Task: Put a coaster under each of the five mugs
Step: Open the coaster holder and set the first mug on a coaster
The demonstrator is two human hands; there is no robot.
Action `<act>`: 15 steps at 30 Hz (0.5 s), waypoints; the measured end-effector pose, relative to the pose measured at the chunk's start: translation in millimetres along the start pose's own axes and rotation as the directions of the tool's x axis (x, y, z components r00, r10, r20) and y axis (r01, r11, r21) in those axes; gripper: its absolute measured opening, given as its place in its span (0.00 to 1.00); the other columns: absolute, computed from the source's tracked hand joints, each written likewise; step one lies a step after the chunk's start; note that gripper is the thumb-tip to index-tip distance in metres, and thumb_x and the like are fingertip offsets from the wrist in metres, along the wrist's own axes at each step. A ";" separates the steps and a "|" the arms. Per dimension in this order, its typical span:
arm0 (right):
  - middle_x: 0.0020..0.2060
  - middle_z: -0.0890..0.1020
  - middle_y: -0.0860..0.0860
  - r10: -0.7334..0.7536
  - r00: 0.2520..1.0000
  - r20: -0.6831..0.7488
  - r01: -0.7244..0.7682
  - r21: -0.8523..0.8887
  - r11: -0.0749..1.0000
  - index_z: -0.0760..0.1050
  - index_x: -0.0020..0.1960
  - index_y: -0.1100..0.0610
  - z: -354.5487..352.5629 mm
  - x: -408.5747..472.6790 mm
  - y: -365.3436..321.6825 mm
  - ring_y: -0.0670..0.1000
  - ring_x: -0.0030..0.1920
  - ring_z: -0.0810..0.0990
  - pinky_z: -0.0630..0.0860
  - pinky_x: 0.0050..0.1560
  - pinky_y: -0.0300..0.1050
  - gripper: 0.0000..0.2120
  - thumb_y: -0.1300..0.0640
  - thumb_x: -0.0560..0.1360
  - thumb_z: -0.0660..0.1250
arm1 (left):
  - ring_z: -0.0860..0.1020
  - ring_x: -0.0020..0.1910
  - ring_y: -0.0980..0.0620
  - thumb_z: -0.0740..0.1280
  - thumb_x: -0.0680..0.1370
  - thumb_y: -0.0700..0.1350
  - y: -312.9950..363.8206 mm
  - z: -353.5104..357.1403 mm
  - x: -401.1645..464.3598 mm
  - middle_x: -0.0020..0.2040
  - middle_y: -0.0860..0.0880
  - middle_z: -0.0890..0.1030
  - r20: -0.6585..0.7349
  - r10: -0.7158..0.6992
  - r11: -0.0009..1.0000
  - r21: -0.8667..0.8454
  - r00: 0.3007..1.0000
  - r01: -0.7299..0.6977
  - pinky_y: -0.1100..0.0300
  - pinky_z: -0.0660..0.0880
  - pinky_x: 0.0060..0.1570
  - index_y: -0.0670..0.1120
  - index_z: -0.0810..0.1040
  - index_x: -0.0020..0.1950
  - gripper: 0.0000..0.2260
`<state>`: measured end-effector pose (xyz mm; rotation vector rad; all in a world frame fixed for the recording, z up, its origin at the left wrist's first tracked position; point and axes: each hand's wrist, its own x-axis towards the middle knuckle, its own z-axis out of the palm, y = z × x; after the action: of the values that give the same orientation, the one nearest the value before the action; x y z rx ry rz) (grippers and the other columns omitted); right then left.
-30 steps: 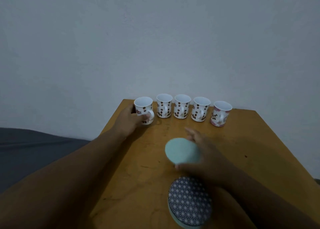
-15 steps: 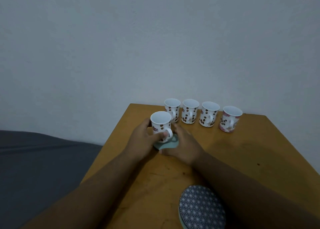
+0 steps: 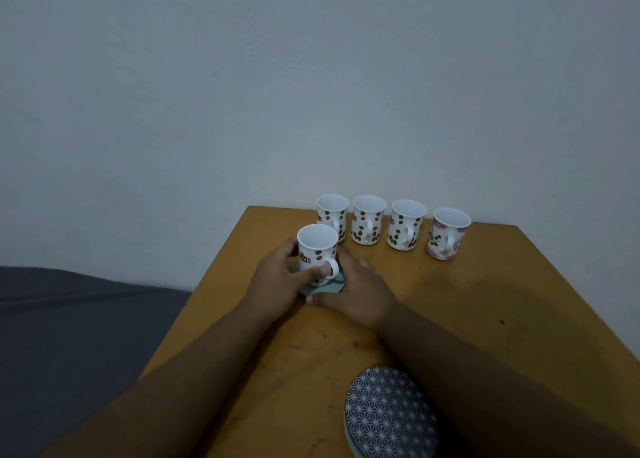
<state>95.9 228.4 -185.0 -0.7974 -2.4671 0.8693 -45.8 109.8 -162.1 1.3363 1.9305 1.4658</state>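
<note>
The left hand (image 3: 277,281) has its grip closed around the first mug (image 3: 317,253), in front of the row of four (image 3: 391,225); the right hand (image 3: 353,295) pinches a pale coaster (image 3: 329,287) beneath it. Those four look unserved; the coaster stack (image 3: 389,419) waits nearer.

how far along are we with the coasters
Nothing is fully done yet. In hand: the left hand holds the first mug over a pale coaster that the right hand steadies on the table. Left: four mugs in the back row stand on bare wood. The remaining coasters sit in a patterned stack near the front edge.
</note>
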 end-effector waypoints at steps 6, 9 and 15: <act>0.71 0.74 0.40 0.028 0.995 0.093 -0.036 0.083 0.996 0.61 0.76 0.38 -8.4 -0.6 -2.5 0.47 0.70 0.72 0.75 0.67 0.57 0.49 0.27 0.61 0.77 | 0.79 0.62 0.56 0.76 0.72 0.56 0.3 1.8 1.6 0.66 0.57 0.80 0.014 0.000 1.000 0.002 1.000 0.000 0.61 0.78 0.55 0.54 0.72 0.75 0.32; 0.74 0.68 0.38 0.043 0.969 0.242 -0.113 0.281 0.953 0.58 0.77 0.42 -38.9 -18.8 -12.5 0.42 0.73 0.67 0.70 0.69 0.38 0.44 0.43 0.71 0.80 | 0.79 0.62 0.57 0.76 0.73 0.55 0.9 0.7 1.1 0.66 0.59 0.80 0.056 -0.008 0.998 -0.066 0.998 0.011 0.69 0.77 0.50 0.55 0.71 0.74 0.31; 0.74 0.69 0.34 0.065 0.947 0.314 -0.138 0.217 0.966 0.60 0.73 0.25 -93.6 -127.8 -7.4 0.40 0.72 0.69 0.71 0.70 0.50 0.41 0.24 0.64 0.72 | 0.74 0.68 0.49 0.53 0.79 0.67 22.8 -24.3 31.5 0.70 0.54 0.76 -0.091 -0.073 0.969 -0.244 0.993 0.048 0.47 0.72 0.68 0.56 0.70 0.76 0.29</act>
<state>239.7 183.8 -135.3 -0.7590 -2.5265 1.3894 -68.7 123.5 -124.8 1.1058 1.7652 1.7033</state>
